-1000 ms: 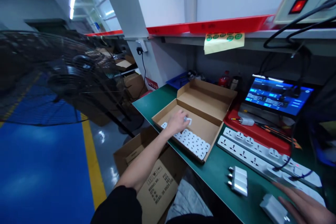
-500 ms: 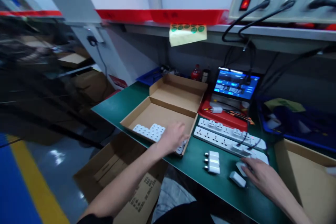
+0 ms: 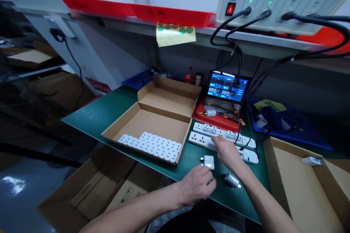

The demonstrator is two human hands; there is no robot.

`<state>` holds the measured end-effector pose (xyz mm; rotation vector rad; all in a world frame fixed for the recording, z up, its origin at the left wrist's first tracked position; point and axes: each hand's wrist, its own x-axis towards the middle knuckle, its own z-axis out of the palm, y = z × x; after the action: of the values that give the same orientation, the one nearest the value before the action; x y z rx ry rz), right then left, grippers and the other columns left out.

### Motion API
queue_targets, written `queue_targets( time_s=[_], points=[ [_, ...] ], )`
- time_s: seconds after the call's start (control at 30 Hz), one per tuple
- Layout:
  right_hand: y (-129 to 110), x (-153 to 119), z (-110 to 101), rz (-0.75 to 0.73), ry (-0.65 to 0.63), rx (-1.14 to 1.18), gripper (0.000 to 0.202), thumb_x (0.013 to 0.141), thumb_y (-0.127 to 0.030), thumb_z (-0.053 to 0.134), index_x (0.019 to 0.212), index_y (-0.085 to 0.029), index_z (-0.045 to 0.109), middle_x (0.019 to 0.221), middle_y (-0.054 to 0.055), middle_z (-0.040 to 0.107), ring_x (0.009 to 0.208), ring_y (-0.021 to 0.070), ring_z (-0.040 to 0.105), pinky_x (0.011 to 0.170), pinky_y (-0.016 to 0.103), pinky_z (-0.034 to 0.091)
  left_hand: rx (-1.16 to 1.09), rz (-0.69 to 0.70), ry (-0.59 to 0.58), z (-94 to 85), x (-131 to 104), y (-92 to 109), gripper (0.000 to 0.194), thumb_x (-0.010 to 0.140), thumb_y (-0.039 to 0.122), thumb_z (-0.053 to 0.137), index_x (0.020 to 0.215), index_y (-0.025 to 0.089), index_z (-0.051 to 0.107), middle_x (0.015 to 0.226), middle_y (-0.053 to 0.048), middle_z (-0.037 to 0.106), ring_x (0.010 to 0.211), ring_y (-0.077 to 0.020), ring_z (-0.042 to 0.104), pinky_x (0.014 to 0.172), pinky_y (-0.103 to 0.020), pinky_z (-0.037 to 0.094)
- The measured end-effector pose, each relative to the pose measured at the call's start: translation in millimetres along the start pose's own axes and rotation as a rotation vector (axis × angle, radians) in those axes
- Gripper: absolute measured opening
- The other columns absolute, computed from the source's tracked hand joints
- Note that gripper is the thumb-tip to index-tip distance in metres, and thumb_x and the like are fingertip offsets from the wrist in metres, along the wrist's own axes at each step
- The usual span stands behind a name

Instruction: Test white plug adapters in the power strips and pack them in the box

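My left hand (image 3: 199,185) is closed with curled fingers low over the green table, around a white plug adapter mostly hidden under the fingers. Just beyond it, more white plug adapters (image 3: 209,161) stand side by side, prongs pointing left. My right hand (image 3: 228,151) reaches to the front white power strip (image 3: 198,138), fingertips pressed together at its sockets; what they hold is hidden. Beneath my right forearm lies another white adapter (image 3: 232,180). Rows of white adapters, pins up, line the near side of the open cardboard box (image 3: 131,118) on the left.
A second power strip (image 3: 199,126) with adapters plugged in lies behind the first. Beyond are a red tray (image 3: 201,115) and a lit screen (image 3: 226,86). Another cardboard box (image 3: 292,171) at right holds a white adapter (image 3: 311,161). Black cables hang from the shelf.
My left hand has moved from the left box to the adapters standing on the table. My right hand has gone from the loose adapters to the front power strip. The view has shifted right.
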<state>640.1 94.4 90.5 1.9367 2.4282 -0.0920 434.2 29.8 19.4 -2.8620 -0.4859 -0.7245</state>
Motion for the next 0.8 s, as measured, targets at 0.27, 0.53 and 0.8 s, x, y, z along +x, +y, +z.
queue_targets(
  time_s=[0.27,0.53,0.8],
  points=[
    [-3.2,7.2,-2.9,-0.007,-0.043,-0.034,0.044,0.101,-0.006,0.049,0.140,-0.020,0.063,0.127,0.013,0.075,0.101,0.0274,0.077,0.081,0.033,0.048,-0.361,-0.479,0.057,-32.0,30.1,-85.1,0.030,0.109,0.025,0.059,0.137,0.017,0.065,0.119,-0.012,0.074,0.107,-0.0265,0.072,0.092,-0.038,0.060],
    [39.6,-44.9,-7.3,0.005,0.243,0.049,0.033,0.111,-0.035,0.047,0.132,-0.024,0.071,0.124,0.011,0.079,0.098,0.0285,0.077,0.077,0.035,0.052,-0.276,-0.569,-0.275,-18.2,59.6,-137.6,0.020,0.103,0.020,0.066,0.122,0.016,0.074,0.125,-0.016,0.077,0.118,-0.0321,0.073,0.103,-0.041,0.057],
    [121.0,-83.1,-3.5,0.180,0.307,0.207,0.037,0.105,-0.050,0.049,0.093,-0.028,0.075,0.094,0.006,0.082,0.080,0.0262,0.073,0.069,0.036,0.045,-0.243,-0.549,-0.327,-21.7,58.5,-134.2,0.019,0.103,0.019,0.064,0.119,0.018,0.075,0.124,-0.014,0.077,0.114,-0.0308,0.073,0.095,-0.037,0.056]
  ],
)
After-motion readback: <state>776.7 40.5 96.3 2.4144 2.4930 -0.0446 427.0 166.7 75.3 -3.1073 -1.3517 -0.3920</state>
